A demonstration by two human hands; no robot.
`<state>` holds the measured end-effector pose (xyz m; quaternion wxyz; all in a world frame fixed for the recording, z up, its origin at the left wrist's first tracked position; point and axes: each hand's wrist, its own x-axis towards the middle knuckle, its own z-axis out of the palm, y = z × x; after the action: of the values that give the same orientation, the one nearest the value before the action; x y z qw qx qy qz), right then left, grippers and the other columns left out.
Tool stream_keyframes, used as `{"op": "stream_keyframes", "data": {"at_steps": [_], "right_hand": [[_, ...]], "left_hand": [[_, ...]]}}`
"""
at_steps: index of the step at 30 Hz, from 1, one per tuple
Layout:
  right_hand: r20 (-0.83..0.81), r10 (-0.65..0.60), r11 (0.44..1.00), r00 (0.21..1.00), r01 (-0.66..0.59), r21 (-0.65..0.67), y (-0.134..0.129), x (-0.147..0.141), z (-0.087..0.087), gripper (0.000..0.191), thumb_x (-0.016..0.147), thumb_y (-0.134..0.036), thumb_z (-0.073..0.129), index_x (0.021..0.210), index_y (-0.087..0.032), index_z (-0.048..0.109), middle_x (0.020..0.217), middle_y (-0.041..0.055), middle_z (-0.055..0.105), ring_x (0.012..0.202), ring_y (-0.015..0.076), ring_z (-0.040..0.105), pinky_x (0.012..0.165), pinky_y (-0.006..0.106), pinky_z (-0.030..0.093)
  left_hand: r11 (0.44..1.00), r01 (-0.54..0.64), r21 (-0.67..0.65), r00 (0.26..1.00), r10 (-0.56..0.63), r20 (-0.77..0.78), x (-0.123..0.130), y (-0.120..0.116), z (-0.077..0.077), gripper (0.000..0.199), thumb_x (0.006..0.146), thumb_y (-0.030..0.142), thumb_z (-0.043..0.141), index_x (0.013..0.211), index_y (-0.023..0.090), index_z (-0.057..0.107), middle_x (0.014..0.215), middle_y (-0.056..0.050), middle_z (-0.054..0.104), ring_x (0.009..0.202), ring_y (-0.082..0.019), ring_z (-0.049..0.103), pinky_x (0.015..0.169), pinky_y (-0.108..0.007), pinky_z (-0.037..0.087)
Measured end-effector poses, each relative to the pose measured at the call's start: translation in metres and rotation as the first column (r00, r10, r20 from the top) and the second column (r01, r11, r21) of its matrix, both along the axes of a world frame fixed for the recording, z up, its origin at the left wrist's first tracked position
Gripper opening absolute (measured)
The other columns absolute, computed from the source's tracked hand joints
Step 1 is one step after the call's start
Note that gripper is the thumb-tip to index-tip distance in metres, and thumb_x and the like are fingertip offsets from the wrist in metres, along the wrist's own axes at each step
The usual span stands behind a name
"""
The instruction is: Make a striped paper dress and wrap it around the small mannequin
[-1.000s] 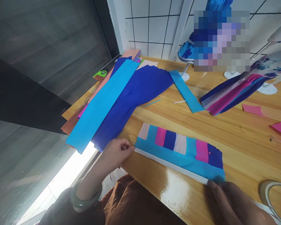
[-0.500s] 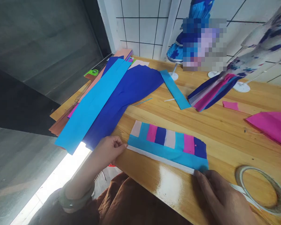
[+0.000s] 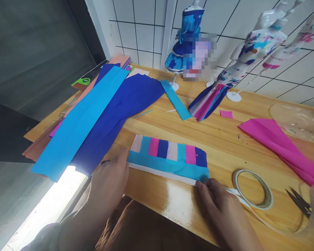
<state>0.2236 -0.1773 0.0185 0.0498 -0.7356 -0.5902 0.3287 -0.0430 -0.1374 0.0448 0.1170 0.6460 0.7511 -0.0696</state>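
A striped paper piece (image 3: 170, 164) lies flat near the front edge of the table. Its upper part has pink, blue, navy and pale bands; a light blue band runs below them. White tape (image 3: 157, 173) lines its lower edge. My left hand (image 3: 111, 177) is at the left end, fingers closed against the piece's edge, slightly blurred. At the right end, my right hand (image 3: 219, 205) pinches the tape and the corner between thumb and fingers. From under that hand a white strip leads to the tape roll (image 3: 268, 200).
Long blue and navy sheets (image 3: 81, 122) are heaped at the left, with a green tape measure (image 3: 84, 81) behind. Scissors (image 3: 300, 204) lie at the right, below a pink sheet (image 3: 272, 136). Dressed mannequins (image 3: 261, 48) line the tiled wall. A narrow blue strip (image 3: 176, 101) lies mid-table.
The view has shifted, so everything on the table appears further left. My left hand has turned, its fingertips now less visible at the left end. My right hand keeps its pinch.
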Motion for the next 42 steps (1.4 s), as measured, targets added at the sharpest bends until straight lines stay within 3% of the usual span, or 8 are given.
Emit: {"op": "stream_keyframes", "data": {"at_steps": [3,6,9,12,19,31,42], "right_hand": [[0.0,-0.014,1.0,1.0,0.014,-0.004,0.001,-0.003,0.002,0.043,0.088,-0.061,0.025,0.075,-0.026,0.046,0.067,0.0022,0.064,0.069,0.023,0.062,0.062,0.032,0.04],[-0.011,-0.024,1.0,1.0,0.024,-0.008,0.001,-0.002,0.002,0.042,0.088,-0.061,0.026,0.072,-0.026,0.044,0.063,0.0007,0.061,0.065,0.022,0.061,0.061,0.032,0.039],[-0.032,-0.028,1.0,0.999,0.028,-0.01,0.001,-0.001,0.001,0.043,0.088,-0.062,0.026,0.073,-0.026,0.044,0.064,0.0004,0.062,0.065,0.0212,0.061,0.062,0.031,0.04],[-0.046,-0.032,0.999,0.998,0.03,-0.035,0.001,-0.001,0.002,0.044,0.089,-0.063,0.025,0.074,-0.026,0.044,0.065,0.0005,0.063,0.066,0.0201,0.062,0.061,0.03,0.041],[-0.092,-0.067,0.996,0.993,0.06,-0.07,0.001,-0.003,0.005,0.044,0.09,-0.061,0.024,0.075,-0.025,0.045,0.055,-0.0025,0.06,0.053,0.0162,0.062,0.054,0.025,0.043],[-0.098,-0.042,0.998,0.994,0.038,-0.049,0.002,0.0,0.001,0.042,0.09,-0.059,0.029,0.072,-0.025,0.046,0.052,-0.0024,0.061,0.049,0.016,0.061,0.052,0.025,0.044],[-0.134,-0.063,0.997,0.989,0.058,-0.04,0.003,-0.003,0.005,0.038,0.091,-0.055,0.031,0.073,-0.025,0.046,0.054,-0.0012,0.063,0.052,0.0177,0.065,0.049,0.024,0.045]], "left_hand": [[0.991,0.116,0.065,0.993,-0.116,0.0,0.012,-0.001,-0.005,0.031,0.09,0.015,0.035,0.114,0.02,0.054,0.09,-0.007,0.069,0.081,-0.027,0.066,0.067,-0.036,0.044],[0.966,0.231,0.121,0.954,-0.249,0.166,0.026,-0.001,-0.01,0.026,0.091,0.017,0.039,0.109,0.019,0.057,0.099,-0.007,0.069,0.091,-0.025,0.064,0.076,-0.037,0.046],[0.936,0.332,0.118,0.877,-0.352,0.326,0.039,0.0,-0.014,0.019,0.091,0.022,0.044,0.103,0.019,0.058,0.095,-0.005,0.069,0.091,-0.024,0.063,0.074,-0.036,0.047],[0.918,0.382,0.104,0.835,-0.391,0.388,0.046,0.002,-0.019,0.017,0.091,0.024,0.044,0.098,0.018,0.058,0.09,-0.005,0.068,0.087,-0.023,0.062,0.073,-0.036,0.047],[0.926,0.372,0.073,0.855,-0.372,0.362,0.047,0.005,-0.024,0.016,0.09,0.03,0.048,0.091,0.018,0.058,0.086,-0.004,0.067,0.084,-0.024,0.062,0.073,-0.037,0.046],[0.961,0.274,0.024,0.92,-0.27,0.286,0.062,0.01,-0.017,0.02,0.089,0.038,0.05,0.082,0.02,0.057,0.086,-0.002,0.068,0.081,-0.024,0.063,0.069,-0.036,0.045],[0.965,0.258,-0.052,0.958,-0.248,0.141,0.077,0.015,-0.01,0.035,0.084,0.052,0.052,0.09,0.018,0.055,0.081,-0.008,0.068,0.078,-0.03,0.065,0.065,-0.039,0.049]]}}
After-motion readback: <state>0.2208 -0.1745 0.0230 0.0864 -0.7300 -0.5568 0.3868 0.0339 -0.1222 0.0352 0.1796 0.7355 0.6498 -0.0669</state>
